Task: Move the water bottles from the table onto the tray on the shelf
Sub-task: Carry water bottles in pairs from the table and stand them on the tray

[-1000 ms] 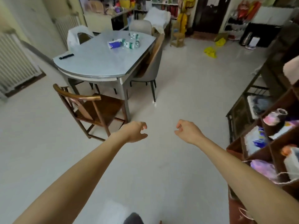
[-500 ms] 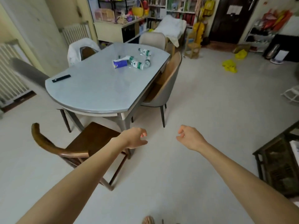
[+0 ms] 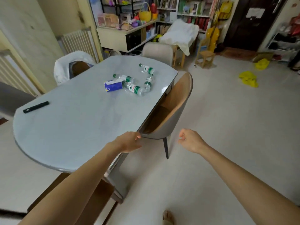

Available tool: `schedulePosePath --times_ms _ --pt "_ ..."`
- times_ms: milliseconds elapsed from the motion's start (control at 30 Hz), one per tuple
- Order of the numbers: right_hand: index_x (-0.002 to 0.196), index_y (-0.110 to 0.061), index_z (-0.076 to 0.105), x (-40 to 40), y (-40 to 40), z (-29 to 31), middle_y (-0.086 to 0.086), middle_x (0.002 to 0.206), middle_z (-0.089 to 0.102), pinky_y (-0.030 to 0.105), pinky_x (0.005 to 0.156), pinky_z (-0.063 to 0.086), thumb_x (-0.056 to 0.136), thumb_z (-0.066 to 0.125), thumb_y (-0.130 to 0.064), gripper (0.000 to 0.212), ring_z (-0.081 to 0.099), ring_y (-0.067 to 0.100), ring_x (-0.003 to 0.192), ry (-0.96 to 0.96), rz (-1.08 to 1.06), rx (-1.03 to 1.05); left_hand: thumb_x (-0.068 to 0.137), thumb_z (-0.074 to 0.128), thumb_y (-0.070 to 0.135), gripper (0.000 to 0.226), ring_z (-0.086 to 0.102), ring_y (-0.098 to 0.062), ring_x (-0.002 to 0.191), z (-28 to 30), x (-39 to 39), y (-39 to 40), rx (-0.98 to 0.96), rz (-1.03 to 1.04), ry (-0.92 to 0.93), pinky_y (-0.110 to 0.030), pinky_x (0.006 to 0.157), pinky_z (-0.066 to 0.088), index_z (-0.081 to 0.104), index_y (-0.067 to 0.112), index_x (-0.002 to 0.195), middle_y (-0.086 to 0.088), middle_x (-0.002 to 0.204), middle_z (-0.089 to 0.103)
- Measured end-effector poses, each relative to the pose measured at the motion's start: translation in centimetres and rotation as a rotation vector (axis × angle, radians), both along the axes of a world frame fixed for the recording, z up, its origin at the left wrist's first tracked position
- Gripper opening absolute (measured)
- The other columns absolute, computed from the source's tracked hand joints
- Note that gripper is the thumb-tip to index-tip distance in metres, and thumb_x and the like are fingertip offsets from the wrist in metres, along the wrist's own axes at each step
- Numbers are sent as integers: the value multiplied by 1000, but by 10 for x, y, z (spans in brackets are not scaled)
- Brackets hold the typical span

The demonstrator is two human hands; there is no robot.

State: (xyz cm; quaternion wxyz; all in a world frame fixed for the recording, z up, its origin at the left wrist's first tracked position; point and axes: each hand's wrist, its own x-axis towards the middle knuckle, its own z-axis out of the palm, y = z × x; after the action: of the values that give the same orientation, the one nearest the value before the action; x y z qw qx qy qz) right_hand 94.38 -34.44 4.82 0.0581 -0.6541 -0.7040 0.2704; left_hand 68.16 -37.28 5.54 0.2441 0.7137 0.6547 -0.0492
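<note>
Several clear water bottles with green labels lie on their sides on the far part of the grey-blue table (image 3: 73,127): one near the far edge (image 3: 146,69), one (image 3: 149,82) below it, one (image 3: 124,77) by the tissues and one (image 3: 136,89) nearest me. My left hand (image 3: 128,142) hovers at the table's near right edge, fingers loosely curled, holding nothing. My right hand (image 3: 190,141) floats over the floor, loosely curled and empty. Both hands are well short of the bottles. The tray and its shelf are out of view.
A blue tissue pack (image 3: 113,86) lies beside the bottles and a black remote (image 3: 36,107) at the table's left. A tan-and-grey chair (image 3: 175,111) is tucked in on the right side, a wooden chair (image 3: 90,197) below me, more chairs behind. Yellow items (image 3: 248,80) lie on the floor.
I have walked closer to the table and turned left; the table now fills the view and the dark shelf on the right has left the frame. Both hands stay loosely curled and empty.
</note>
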Motion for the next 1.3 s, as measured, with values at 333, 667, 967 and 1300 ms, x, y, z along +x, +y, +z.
schedulePosePath --times_ms 333,667,967,1300 --pt "116 -13 57 -67 249 -13 5 118 63 36 93 49 90 60 -26 30 59 23 108 39 130 -62 92 59 39 57 47 -25 129 -28 -54 196 -18 236 -40 -37 107 39 41 16 141 -9 144 44" --pt "122 -6 51 -138 453 -40 10 120 58 27 77 44 88 60 -25 40 57 25 95 120 -26 -156 90 64 35 64 49 -28 127 -57 -116 395 -109 525 -277 -34 103 41 36 11 143 -15 144 45" --pt "128 -4 33 -199 587 -105 15 131 50 50 93 50 80 71 -43 73 54 33 114 318 -280 -382 88 68 36 78 56 -25 103 -106 -121 491 -248 1100 -680 -39 86 53 23 15 148 -13 135 49" --pt "129 -4 25 -220 647 -151 21 129 50 34 82 50 70 79 -41 89 58 36 107 311 -311 -424 71 78 47 84 55 -32 114 -143 -83 566 -148 1386 -519 -47 92 51 31 10 130 -12 127 49"
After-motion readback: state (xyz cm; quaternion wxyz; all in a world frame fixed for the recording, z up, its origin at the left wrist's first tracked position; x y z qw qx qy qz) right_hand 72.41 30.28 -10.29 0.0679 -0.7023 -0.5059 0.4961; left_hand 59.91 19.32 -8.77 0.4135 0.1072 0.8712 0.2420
